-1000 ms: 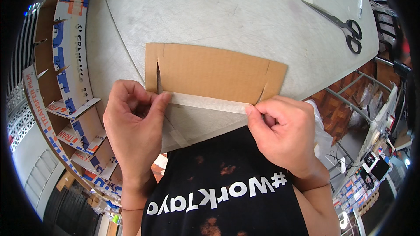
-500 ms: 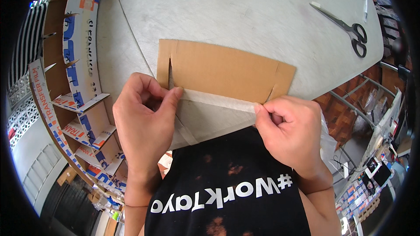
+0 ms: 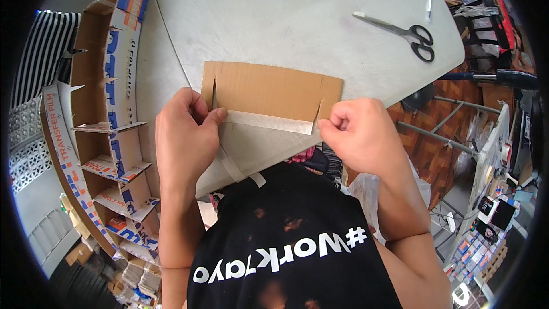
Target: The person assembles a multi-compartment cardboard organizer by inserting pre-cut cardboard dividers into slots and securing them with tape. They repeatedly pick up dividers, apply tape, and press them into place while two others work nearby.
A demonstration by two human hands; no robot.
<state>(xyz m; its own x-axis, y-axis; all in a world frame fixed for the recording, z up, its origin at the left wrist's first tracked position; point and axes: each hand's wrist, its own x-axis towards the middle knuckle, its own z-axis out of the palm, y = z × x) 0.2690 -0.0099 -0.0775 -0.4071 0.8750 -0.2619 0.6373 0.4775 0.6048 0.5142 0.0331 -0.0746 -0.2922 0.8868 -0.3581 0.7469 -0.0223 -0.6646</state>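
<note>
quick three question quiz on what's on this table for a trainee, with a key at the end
1. Multiple choice: what colour is the strip along the near edge of the brown cardboard piece? a) red b) whitish c) black
2. True or false: the scissors lie on the table, apart from the cardboard piece.
3. Short answer: which of the person's hands is at the left end of the strip?

Key: 1. b. 2. True. 3. The left hand.
</note>
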